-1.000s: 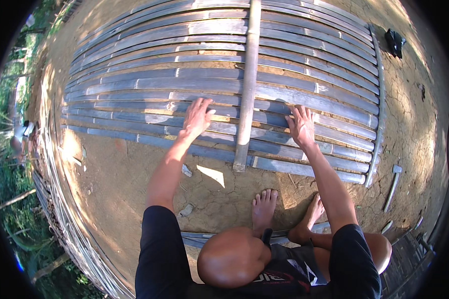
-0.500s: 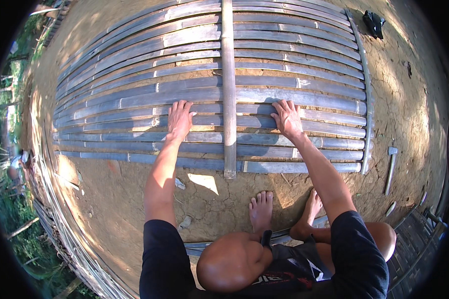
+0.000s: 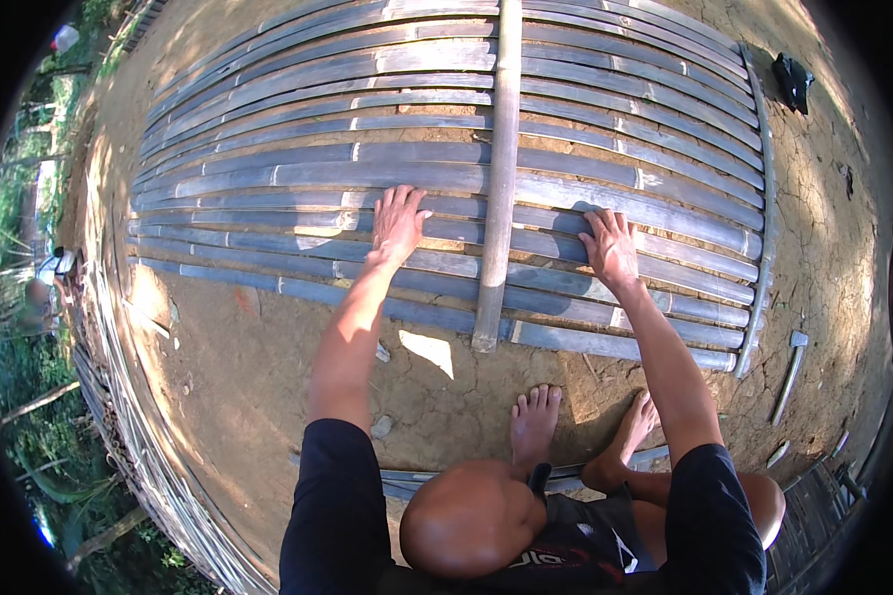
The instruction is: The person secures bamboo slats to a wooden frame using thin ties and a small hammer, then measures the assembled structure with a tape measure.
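A panel of split bamboo slats (image 3: pixel 427 178) lies on the ground before me, with a long round bamboo pole (image 3: pixel 497 213) crossing over its middle. My left hand (image 3: pixel 398 226) rests on the slats left of the pole, fingers stretched forward and thumb apart. To the pole's right, my right hand (image 3: pixel 610 246) lies on the slats in much the same way, palm down with fingers extended. Both hands touch the near half of the panel, a little apart from the pole. Neither holds a loose thing that I can see.
A thin bamboo strip (image 3: pixel 767 208) edges the panel's right end. On the dirt beyond lie a hatchet-like tool (image 3: pixel 790 372) and a dark bundle (image 3: pixel 792 81). Long thin strips (image 3: pixel 154 446) are piled at the left. My bare feet (image 3: pixel 536 421) are near the panel's front edge.
The view has shifted and tilted slightly, so the panel sits further right in it. Both hands stay on the slats at about the same places beside the pole.
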Tool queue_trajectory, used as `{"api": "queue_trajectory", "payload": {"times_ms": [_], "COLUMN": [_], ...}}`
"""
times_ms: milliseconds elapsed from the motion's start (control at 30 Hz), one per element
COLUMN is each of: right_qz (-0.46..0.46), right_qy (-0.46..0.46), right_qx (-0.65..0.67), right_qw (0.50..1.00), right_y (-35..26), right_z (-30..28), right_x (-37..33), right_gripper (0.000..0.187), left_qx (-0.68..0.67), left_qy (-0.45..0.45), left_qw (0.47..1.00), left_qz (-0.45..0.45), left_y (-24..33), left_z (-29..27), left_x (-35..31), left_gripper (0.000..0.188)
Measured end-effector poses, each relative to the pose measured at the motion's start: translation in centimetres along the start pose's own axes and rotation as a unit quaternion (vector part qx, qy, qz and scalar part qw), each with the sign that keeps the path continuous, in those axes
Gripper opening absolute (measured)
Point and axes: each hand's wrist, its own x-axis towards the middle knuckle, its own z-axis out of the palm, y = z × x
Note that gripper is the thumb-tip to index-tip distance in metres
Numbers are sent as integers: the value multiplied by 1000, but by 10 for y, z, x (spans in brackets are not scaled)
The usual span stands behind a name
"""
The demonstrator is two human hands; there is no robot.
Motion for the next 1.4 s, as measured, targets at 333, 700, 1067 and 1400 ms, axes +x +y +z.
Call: {"api": "queue_trajectory", "payload": {"times_ms": [333,700,1067,1400], "right_qz": [-13,-4,-55,-43], "right_qy": [46,-19,-42,-32], "right_qx": [-2,-40,-35,-25], "right_qw": [999,999,997,998], "right_y": [32,43,61,65], "right_z": [-22,-30,-26,-24], "right_x": [30,100,104,103], "right_gripper": [48,47,43,40], "left_qx": [-46,-48,-11,-10], "left_qy": [53,26,-105,-86], "left_qw": [997,997,993,994], "left_qz": [-28,-58,50,66], "left_y": [7,-9,-26,-16], "left_z": [-3,2,-14,-14], "left_x": [30,88,118,128], "left_gripper": [48,48,46,41]}}
